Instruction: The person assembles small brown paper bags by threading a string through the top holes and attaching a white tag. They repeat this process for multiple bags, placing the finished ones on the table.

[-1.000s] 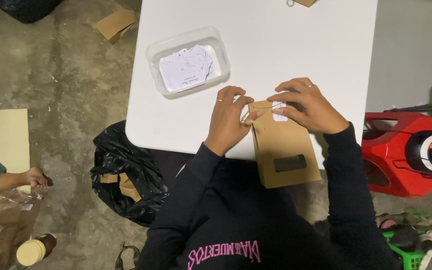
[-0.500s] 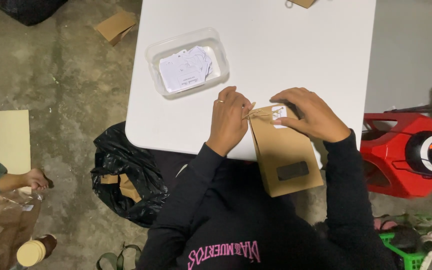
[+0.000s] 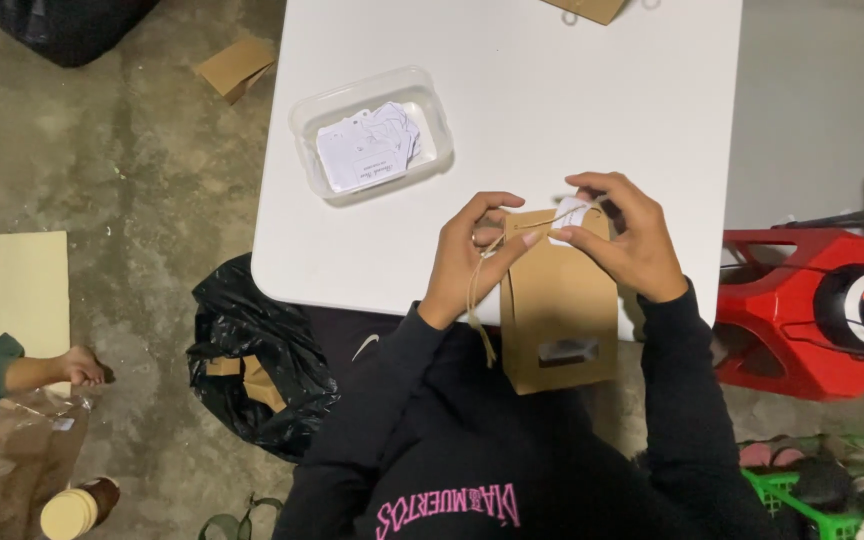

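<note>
While left hand (image 3: 467,255) pinches twine (image 3: 479,300) — right hand (image 3: 624,235) pinches white tag (image 3: 570,215) atop kraft box (image 3: 558,310).

Brown kraft boxes and white paper tags at the white desk

A brown kraft paper box with a small window (image 3: 558,310) overhangs the desk's near edge, a small white paper tag (image 3: 570,215) at its top; a clear plastic tray of white paper tags (image 3: 372,148) sits further in; another flat brown kraft piece (image 3: 587,8) lies at the far edge; a folded brown cardboard piece (image 3: 236,66) lies on the floor
</note>
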